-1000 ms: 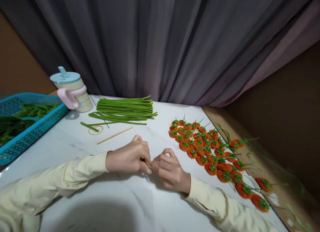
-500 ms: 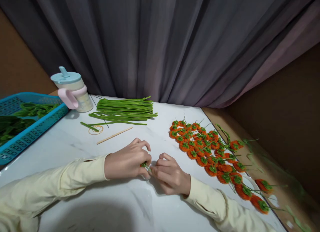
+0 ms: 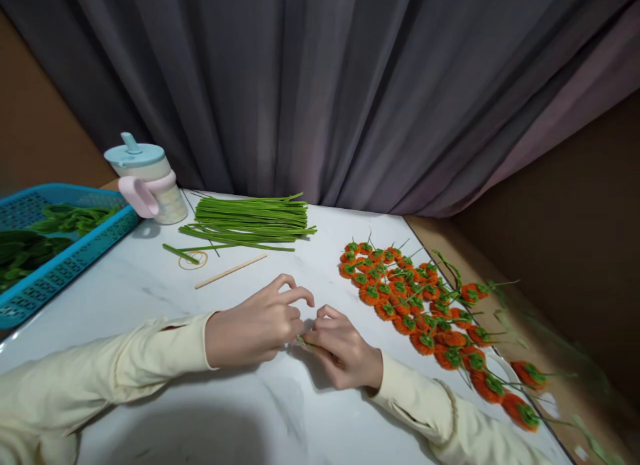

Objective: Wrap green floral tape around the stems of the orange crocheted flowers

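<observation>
My left hand (image 3: 255, 325) and my right hand (image 3: 340, 348) meet at the middle of the white marble table (image 3: 150, 305), both pinched on a small green pipe-cleaner piece (image 3: 303, 341) held between the fingertips. Most of the piece is hidden by the fingers. The left index finger is lifted and curled. Both arms wear cream sleeves. To the right lies a spread of orange pompom flowers with green centres (image 3: 415, 305). A bundle of straight green pipe cleaners (image 3: 250, 221) lies further back.
A thin wooden stick (image 3: 231, 271) and a rubber band (image 3: 193, 259) lie behind my left hand. A lidded cup with a pink handle (image 3: 147, 181) stands at the back left beside a blue basket (image 3: 55, 265) of green material. A grey curtain hangs behind.
My left index finger has lifted and spread away from the pinch. Both hands stay together at the same spot, working the green piece; the view has shifted slightly.
</observation>
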Available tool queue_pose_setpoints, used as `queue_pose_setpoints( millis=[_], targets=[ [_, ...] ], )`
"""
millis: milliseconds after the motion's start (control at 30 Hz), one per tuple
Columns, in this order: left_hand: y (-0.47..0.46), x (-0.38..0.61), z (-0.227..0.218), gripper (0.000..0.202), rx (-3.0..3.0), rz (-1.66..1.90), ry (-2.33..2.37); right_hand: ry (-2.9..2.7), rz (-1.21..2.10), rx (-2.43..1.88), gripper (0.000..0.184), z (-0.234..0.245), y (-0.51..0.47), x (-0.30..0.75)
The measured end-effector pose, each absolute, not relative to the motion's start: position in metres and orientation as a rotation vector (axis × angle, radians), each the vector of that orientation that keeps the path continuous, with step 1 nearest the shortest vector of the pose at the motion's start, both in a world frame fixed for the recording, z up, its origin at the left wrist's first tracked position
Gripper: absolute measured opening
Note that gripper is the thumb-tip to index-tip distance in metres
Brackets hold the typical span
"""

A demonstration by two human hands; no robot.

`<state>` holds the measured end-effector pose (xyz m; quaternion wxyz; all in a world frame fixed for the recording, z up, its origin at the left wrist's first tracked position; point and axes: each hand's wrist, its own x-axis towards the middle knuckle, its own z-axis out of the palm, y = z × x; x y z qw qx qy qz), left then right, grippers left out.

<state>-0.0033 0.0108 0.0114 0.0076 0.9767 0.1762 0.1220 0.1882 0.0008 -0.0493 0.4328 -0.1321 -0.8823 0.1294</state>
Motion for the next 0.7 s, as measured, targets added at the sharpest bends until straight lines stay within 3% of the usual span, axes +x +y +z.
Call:
queue_pose_setpoints(
  millis=[233,467,700],
  targets=[
    [0.0107,-0.0046,0.0101,0.024,2.987,0.375,0.527,-2.212,0.375,-0.365,0.015,-0.0473,-0.0006,0.1877],
    [0.0183,-0.0034,0.0132,0.029,2.637,0.283,0.571,-2.343,0.027,-0.228,0.03,-0.0515,-0.002,0.1889],
    [0.0171,-0.008,0.0128,0.02,2.556,0.216,0.634,-2.334,-0.101,-0.19,0.026,-0.0507,-0.0025,0.1897]
  ],
)
